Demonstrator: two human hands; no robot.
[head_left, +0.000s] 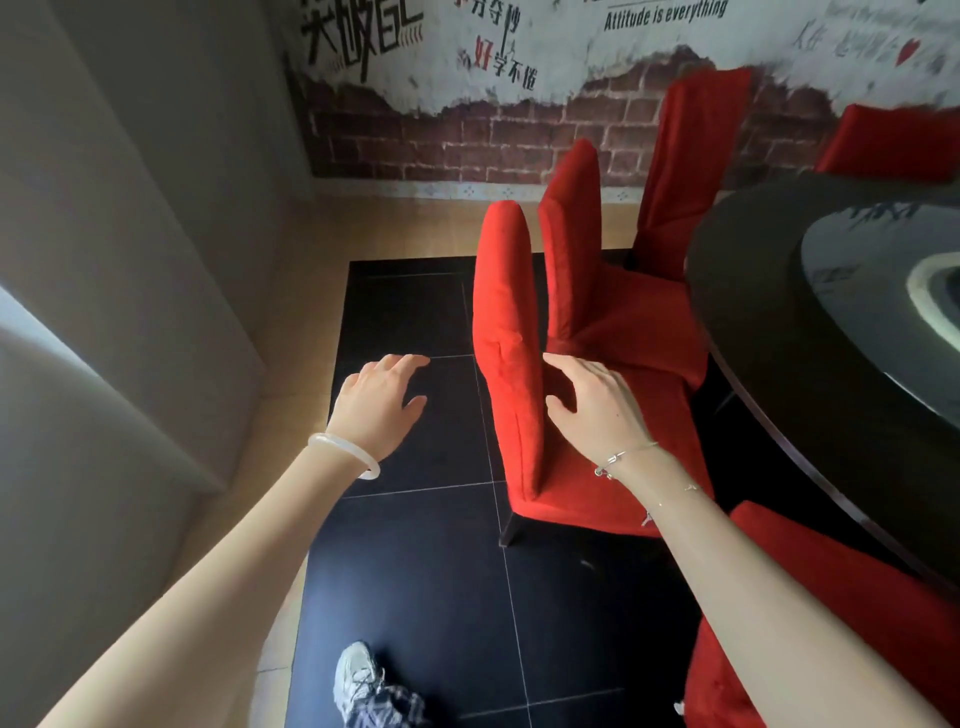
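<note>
Both arms stretch forward and down from the bottom corners of the view, forearms bare. The left hand (379, 400) hangs palm-down in the air over the black floor tiles (415, 571), fingers loosely spread and relaxed, holding nothing and well clear of the chair; a pale bangle (345, 454) circles its wrist. The right hand (597, 405) is also released, fingers straight to slightly bent. Its fingertips and thumb reach the seat-side face of the nearest red chair (506, 338), at the backrest; whether they press on the fabric or stop just short cannot be told, and nothing is clasped. A thin chain bracelet (623, 457) sits on that wrist. This chair stands upright on the black tiles, its seat turned toward the dark round worktop (737, 312) on the right. A second red chair (571, 234) stands just behind it, another chair back (691, 156) farther along the brick-patterned wall (467, 140), and one more red seat (831, 597) lies under the right forearm. A light sneaker (356, 675) shows at the bottom edge.
</note>
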